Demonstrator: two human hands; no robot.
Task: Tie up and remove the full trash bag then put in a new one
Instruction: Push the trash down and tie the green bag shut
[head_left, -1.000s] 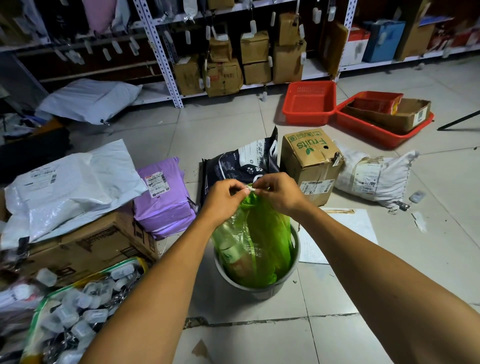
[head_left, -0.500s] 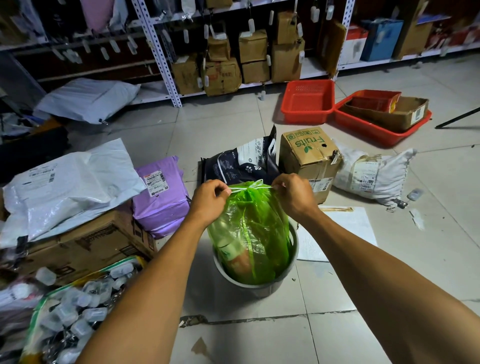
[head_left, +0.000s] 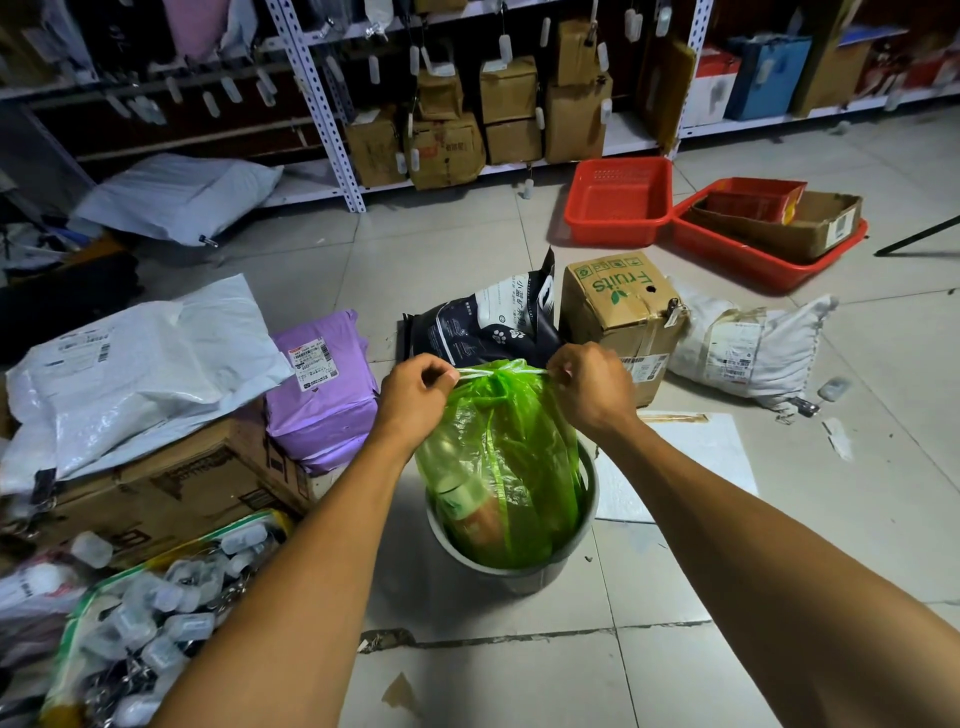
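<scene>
A full green trash bag (head_left: 498, 467) stands in a round grey bin (head_left: 584, 525) on the tiled floor at the centre. Bottles show through the thin plastic. The bag's top is gathered, and a pale drawstring runs taut to both sides. My left hand (head_left: 415, 389) pinches the string's left end with curled fingers. My right hand (head_left: 589, 387) pinches the right end, a bag's width away. No spare bag is in view.
Around the bin lie a black pet-food bag (head_left: 488, 322), a "Fruits" carton (head_left: 621, 312), a purple parcel (head_left: 324, 384), white mailers (head_left: 140, 364) on cardboard boxes, and a white sack (head_left: 748, 343). Red baskets (head_left: 618, 200) and shelving with boxes (head_left: 509, 109) stand behind. A sack of small bottles (head_left: 150, 613) sits front left.
My hands were together at the bag's top a second ago. They have drawn apart sideways, pulling the drawstring taut and closing the bag's mouth.
</scene>
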